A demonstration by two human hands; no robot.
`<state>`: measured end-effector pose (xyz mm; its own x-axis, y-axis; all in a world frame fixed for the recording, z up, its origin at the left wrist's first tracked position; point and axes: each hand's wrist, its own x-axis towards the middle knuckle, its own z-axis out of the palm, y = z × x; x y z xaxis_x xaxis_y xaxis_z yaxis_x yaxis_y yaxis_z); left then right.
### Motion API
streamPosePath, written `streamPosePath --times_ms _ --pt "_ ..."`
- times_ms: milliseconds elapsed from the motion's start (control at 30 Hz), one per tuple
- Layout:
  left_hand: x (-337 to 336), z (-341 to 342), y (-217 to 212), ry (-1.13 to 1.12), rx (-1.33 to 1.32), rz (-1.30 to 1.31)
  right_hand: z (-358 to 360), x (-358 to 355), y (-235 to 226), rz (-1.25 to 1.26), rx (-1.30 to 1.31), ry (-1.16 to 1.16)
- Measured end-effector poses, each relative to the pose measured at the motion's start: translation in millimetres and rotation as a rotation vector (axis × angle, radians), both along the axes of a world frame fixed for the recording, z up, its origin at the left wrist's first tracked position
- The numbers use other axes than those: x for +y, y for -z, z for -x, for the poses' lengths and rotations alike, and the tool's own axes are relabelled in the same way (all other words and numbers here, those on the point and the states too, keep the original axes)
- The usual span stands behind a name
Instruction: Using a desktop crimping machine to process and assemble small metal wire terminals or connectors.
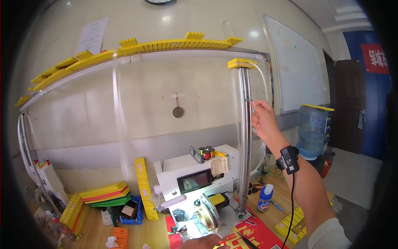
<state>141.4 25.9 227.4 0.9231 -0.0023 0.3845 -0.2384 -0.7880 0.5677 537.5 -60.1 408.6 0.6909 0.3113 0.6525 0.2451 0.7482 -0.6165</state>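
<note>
My right hand (264,119) is raised beside the upright metal post (244,137), thumb and fingertips pinched together at its right side. A tiny dark bit shows at the fingertips, too small to name. My left hand (202,242) shows only in part at the lower edge, just below the white bench machine (226,159); its fingers are cut off, so its grip is hidden. Nearest to it is the machine's brightly lit round metal wheel (208,218). A red printed mat (253,232) lies under that area, with a dark pointed tool (247,240) on it.
Yellow notched strips (174,44) rest along an overhead rail. Thread spools (206,153) and glasses (195,154) sit on the machine. Right of the post stand a blue bottle (265,198) and yellow strips (292,226). At left are stacked coloured strips (103,193) and a blue bin (137,213).
</note>
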Motion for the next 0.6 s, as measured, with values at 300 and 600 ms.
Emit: streamPosePath --times_ms 300,600 --pt "17.2 3.4 2.2 -0.012 0.081 0.038 -5.8 -12.4 31.9 -0.021 0.026 -0.008" --pt "37.9 7.8 9.1 -0.243 -0.036 0.168 49.5 -28.8 255.3 -0.045 0.413 -0.129"
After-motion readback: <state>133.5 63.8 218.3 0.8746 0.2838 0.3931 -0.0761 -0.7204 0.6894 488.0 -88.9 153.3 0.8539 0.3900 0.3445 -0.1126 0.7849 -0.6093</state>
